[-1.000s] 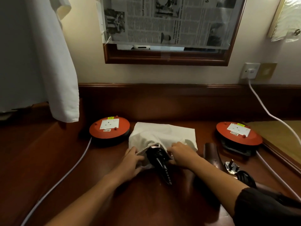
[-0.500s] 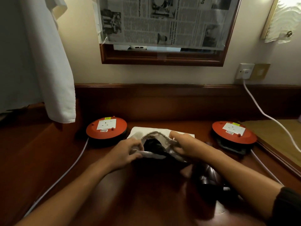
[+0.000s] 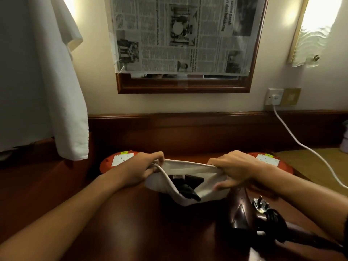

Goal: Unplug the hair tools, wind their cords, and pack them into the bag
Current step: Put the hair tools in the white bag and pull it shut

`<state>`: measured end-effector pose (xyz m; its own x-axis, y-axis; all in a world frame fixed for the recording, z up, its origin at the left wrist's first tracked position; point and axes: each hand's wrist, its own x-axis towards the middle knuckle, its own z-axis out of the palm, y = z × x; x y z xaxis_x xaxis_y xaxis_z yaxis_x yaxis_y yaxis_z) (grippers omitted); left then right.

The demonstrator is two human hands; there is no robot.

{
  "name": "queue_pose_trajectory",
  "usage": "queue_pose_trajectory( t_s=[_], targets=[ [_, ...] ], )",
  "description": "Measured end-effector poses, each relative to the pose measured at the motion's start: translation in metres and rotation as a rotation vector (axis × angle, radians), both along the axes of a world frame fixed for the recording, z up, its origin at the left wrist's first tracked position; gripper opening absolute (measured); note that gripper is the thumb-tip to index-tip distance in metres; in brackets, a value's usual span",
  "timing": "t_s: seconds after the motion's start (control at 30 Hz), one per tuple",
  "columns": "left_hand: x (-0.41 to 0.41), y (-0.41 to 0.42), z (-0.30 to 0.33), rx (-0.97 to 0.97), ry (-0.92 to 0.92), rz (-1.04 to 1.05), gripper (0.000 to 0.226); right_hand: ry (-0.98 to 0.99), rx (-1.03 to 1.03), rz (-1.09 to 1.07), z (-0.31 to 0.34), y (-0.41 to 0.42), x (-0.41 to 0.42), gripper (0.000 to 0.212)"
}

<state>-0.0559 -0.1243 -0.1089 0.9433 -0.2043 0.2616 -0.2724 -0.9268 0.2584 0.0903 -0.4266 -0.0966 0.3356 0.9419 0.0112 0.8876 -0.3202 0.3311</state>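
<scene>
A white cloth bag [image 3: 205, 191] is held up off the wooden desk with its mouth stretched wide toward me. My left hand [image 3: 145, 168] grips the left rim and my right hand [image 3: 235, 168] grips the right rim. Inside the bag lies a black hair tool [image 3: 186, 185], partly hidden by the cloth. A second, dark maroon hair tool [image 3: 239, 217] lies on the desk under my right forearm, with its black wound cord [image 3: 275, 221] and metal-pinned plug [image 3: 260, 205] beside it.
Two round red extension reels [image 3: 116, 161] [image 3: 271, 161] sit at the back of the desk [image 3: 131, 232], behind my hands. A white cable [image 3: 293, 136] runs from the wall socket [image 3: 274, 97] down to the right. A white towel [image 3: 62, 91] hangs at the left.
The bag lay flat with the black tool sticking out of its mouth; both hands have since lifted the rim and pulled it wide, and the tool now sits inside.
</scene>
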Motion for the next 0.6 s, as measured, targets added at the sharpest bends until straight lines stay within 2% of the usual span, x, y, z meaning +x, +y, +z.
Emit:
queue_pose_trajectory(
  t_s=[0.07, 0.1, 0.13, 0.23, 0.3, 0.37, 0.6],
  targets=[
    [0.003, -0.003, 0.009, -0.057, -0.023, 0.009, 0.022, -0.034, -0.011, -0.014, 0.001, -0.003, 0.001, 0.09],
    [0.004, -0.004, 0.013, -0.078, -0.03, 0.001, 0.02, -0.062, -0.027, -0.025, 0.0, -0.004, 0.002, 0.088],
    [0.005, -0.005, 0.017, -0.087, -0.034, -0.012, 0.021, -0.094, -0.034, -0.032, 0.001, -0.004, 0.003, 0.078],
    [0.008, -0.008, 0.027, -0.118, -0.035, -0.032, 0.028, -0.088, 0.014, -0.009, 0.011, -0.005, 0.006, 0.033],
    [0.008, -0.007, 0.037, -0.111, -0.039, -0.028, 0.022, -0.044, 0.072, -0.02, 0.027, -0.007, 0.007, 0.02],
    [0.009, -0.005, 0.049, -0.066, -0.072, -0.022, 0.016, 0.004, 0.142, -0.07, 0.047, -0.009, 0.01, 0.016],
    [0.025, 0.01, 0.08, -0.074, -0.203, 0.129, 0.017, 0.038, 0.374, -0.211, 0.101, 0.018, 0.025, 0.017]
  ],
)
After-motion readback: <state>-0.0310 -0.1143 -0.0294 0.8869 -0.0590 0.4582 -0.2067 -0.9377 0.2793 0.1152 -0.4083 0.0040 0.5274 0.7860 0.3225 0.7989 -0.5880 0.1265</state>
